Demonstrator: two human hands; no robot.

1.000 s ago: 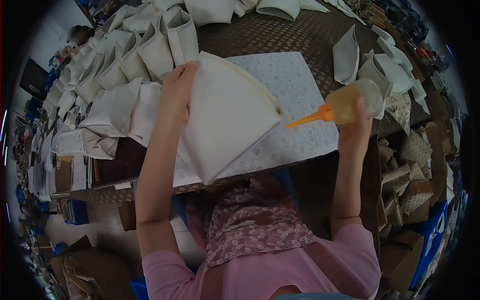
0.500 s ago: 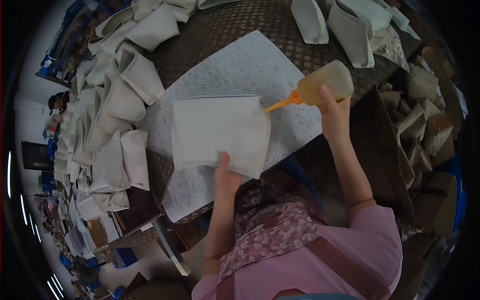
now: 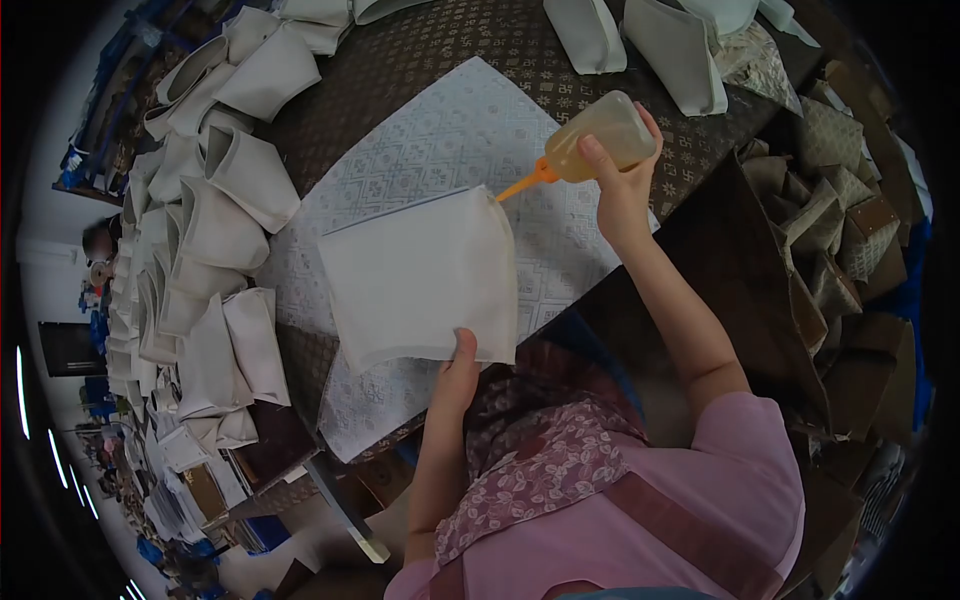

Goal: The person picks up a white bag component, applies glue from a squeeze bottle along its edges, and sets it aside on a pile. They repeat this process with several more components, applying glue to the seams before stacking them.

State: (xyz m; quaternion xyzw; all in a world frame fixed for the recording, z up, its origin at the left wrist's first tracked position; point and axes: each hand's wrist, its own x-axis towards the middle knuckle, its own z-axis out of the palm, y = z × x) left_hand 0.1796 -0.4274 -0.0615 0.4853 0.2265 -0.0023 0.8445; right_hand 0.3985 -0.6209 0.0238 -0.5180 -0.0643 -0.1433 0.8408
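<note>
My left hand (image 3: pixel 458 378) grips the lower edge of a white fabric piece (image 3: pixel 425 275), thumb on top and the other fingers hidden beneath. In my right hand (image 3: pixel 625 190) is a clear squeeze bottle (image 3: pixel 612 135) with yellowish contents, tipped so that its orange nozzle (image 3: pixel 525 183) points down to the left. The nozzle tip is at the upper right corner of the white piece. Under the piece lies a pale patterned sheet (image 3: pixel 400 140) on the dark patterned table cover (image 3: pixel 440 45).
Many white folded pieces (image 3: pixel 235 210) are piled along the left. More white pieces (image 3: pixel 675 55) lie at the top right. Brown patterned boxes or pieces (image 3: pixel 865 235) fill the right side. A person (image 3: pixel 100 242) is at the far left.
The white piece has turned slightly counter-clockwise, its upper right corner shifting left. My right hand and the bottle have moved left and up with it, the nozzle now steeper.
</note>
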